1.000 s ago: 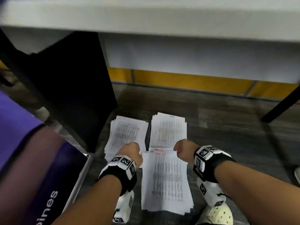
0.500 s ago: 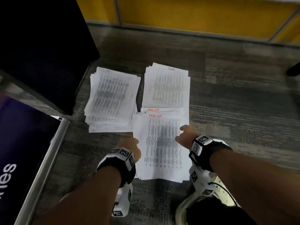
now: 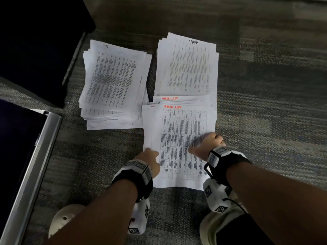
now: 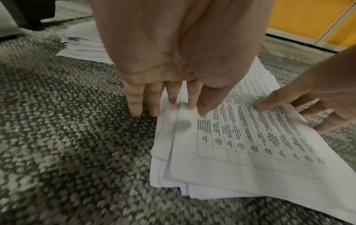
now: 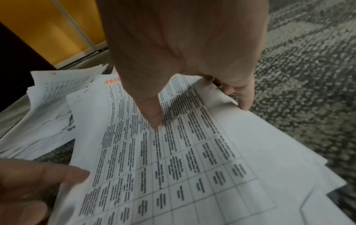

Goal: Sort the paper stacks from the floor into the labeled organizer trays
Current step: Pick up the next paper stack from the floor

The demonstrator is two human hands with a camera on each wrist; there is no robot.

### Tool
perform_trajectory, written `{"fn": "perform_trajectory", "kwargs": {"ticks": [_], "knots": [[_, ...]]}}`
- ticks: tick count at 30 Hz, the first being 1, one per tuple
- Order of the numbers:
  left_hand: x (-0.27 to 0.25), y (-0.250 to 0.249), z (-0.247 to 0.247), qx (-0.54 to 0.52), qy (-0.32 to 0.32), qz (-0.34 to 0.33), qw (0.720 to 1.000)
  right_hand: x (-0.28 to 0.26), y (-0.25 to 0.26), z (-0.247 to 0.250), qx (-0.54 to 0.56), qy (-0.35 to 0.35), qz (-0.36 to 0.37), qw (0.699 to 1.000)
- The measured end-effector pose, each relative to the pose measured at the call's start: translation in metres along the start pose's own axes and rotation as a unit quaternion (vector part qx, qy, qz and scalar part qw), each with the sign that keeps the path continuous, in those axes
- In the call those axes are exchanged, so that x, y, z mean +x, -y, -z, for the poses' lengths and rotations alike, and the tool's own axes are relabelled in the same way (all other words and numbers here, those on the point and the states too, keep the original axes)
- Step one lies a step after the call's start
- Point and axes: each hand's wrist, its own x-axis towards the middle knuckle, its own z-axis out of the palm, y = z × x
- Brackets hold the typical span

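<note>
Three white paper stacks lie on grey carpet. The stack headed "TASK LIST" (image 3: 178, 138) in red is nearest me, slightly fanned. Beyond it lies the "ADMIN" stack (image 3: 187, 68), and to the left a thicker, messier stack (image 3: 113, 85). My left hand (image 3: 150, 156) is at the task list stack's left edge; in the left wrist view its fingers (image 4: 154, 109) are straight, tips on the carpet and the paper edge. My right hand (image 3: 207, 144) pinches the stack's right edge, thumb (image 5: 154, 121) on top and fingers (image 5: 244, 103) under the sheets (image 5: 173, 167).
A dark cabinet side (image 3: 35, 41) stands at the far left. A dark panel with a metal edge (image 3: 35, 156) runs along the near left. My pale shoes (image 3: 65, 218) sit at the bottom. A yellow wall base (image 4: 308, 18) lies beyond the carpet (image 3: 265, 103).
The head view has tilted down toward the floor. Both hands slid from the far end of the task list stack back to its side edges, and the right hand took hold of the right edge.
</note>
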Motion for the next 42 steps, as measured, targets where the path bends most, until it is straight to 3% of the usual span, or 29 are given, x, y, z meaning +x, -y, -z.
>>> {"fn": "perform_trajectory", "kwargs": {"ticks": [4,7,10,15,19,23,27,30,35,39,42], "knots": [[0.003,0.008,0.003,-0.022,-0.007,0.005,1.000,0.017,0.001,-0.005,0.008,0.026,-0.039,0.999],[0.005,0.011,0.007,-0.015,0.004,-0.001,1.000,0.039,-0.011,-0.011,0.148,0.063,-0.036,0.986],[0.005,0.012,0.007,0.021,0.003,-0.011,1.000,0.036,-0.012,-0.008,0.293,0.110,-0.030,0.949],[0.001,0.015,0.000,0.024,0.004,-0.020,0.999,0.025,-0.009,0.002,0.299,0.058,-0.007,0.953],[-0.006,0.015,-0.005,0.013,0.008,-0.016,1.000,0.008,-0.006,0.015,0.270,0.059,0.042,0.960],[-0.022,0.014,-0.002,-0.069,-0.045,0.016,0.996,-0.016,0.008,0.032,0.234,0.088,0.109,0.962],[-0.049,0.020,0.017,-0.180,-0.091,0.049,0.978,-0.052,0.021,0.062,0.234,0.065,0.179,0.953],[-0.073,0.023,0.044,-0.252,-0.120,0.069,0.958,-0.084,0.026,0.093,0.241,0.100,0.230,0.938],[-0.142,0.011,0.092,-0.355,-0.202,0.041,0.912,-0.140,0.038,0.164,0.207,0.145,0.287,0.924],[-0.223,0.013,0.134,-0.494,-0.304,0.021,0.815,-0.204,0.045,0.226,0.165,0.156,0.331,0.916],[-0.254,0.035,0.164,-0.546,-0.346,-0.014,0.762,-0.252,0.047,0.268,0.140,0.134,0.365,0.911]]}}
